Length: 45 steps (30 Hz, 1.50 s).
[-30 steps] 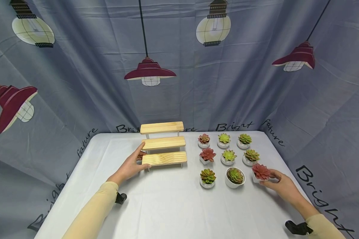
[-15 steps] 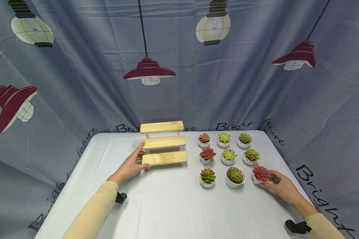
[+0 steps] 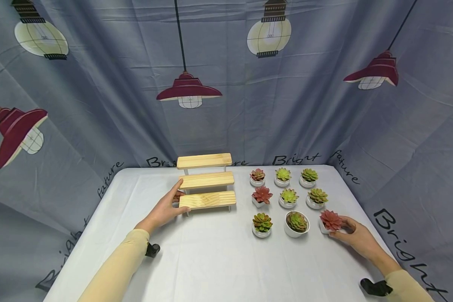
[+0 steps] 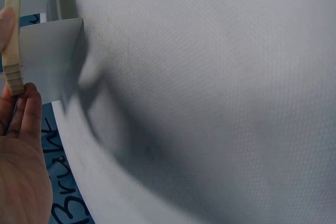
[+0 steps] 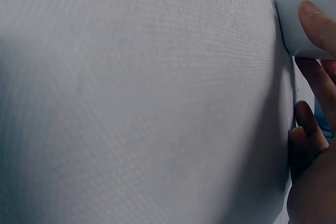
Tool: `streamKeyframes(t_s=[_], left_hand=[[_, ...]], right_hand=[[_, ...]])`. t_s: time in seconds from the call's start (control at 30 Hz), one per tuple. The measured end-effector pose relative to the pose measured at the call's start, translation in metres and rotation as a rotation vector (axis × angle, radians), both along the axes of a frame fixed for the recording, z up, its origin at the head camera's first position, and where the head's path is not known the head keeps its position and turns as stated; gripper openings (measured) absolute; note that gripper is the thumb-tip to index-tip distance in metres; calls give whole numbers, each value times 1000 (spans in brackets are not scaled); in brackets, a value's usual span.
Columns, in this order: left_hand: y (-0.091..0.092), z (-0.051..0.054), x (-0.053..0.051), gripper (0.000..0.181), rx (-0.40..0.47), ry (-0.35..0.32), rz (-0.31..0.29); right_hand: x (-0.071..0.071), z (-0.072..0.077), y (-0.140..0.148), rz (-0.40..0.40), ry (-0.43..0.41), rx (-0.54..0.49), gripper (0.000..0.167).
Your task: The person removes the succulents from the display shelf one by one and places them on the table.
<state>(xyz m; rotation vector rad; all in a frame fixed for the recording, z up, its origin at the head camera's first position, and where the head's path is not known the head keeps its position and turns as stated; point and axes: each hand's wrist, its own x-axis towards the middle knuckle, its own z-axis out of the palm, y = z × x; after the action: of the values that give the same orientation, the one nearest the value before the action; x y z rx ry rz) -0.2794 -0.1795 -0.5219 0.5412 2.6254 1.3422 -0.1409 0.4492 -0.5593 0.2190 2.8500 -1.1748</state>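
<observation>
A three-tier wooden display stand [image 3: 207, 181] with pale boards stands at the back of the table. My left hand [image 3: 165, 212] holds its left end, the thumb at the lowest board and a finger reaching the middle one. In the left wrist view, the board's end [image 4: 14, 72] lies between thumb and fingers. At the right, my right hand [image 3: 358, 237] grips a potted red succulent [image 3: 330, 221] by its small white pot [image 5: 302, 27], thumb on one side and fingers on the other. The pot is upright at the table; the right wrist view does not show the red leaves.
Several potted succulents, such as a red one [image 3: 262, 196], a green one [image 3: 288, 197] and one in a larger round pot [image 3: 297, 223], stand in rows between the stand and my right hand. A grey printed curtain [image 3: 226, 126] closes the white table [image 3: 226, 260] behind.
The red succulent and my right hand have shifted very slightly right and nearer to me. My left hand and the stand stay where they were.
</observation>
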Motion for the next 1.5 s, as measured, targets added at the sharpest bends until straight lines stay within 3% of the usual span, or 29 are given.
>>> streamKeyframes(t_s=[0.33, 1.17, 1.5], left_hand=[[0, 0, 1, 110, -4, 12, -6], [1, -1, 0, 110, 8, 21, -10], [-3, -2, 2, 109, 18, 19, -16]], right_hand=[[1, -5, 2, 15, 27, -28, 83], [5, -2, 3, 13, -28, -26, 92], [12, 2, 12, 8, -32, 6, 65]])
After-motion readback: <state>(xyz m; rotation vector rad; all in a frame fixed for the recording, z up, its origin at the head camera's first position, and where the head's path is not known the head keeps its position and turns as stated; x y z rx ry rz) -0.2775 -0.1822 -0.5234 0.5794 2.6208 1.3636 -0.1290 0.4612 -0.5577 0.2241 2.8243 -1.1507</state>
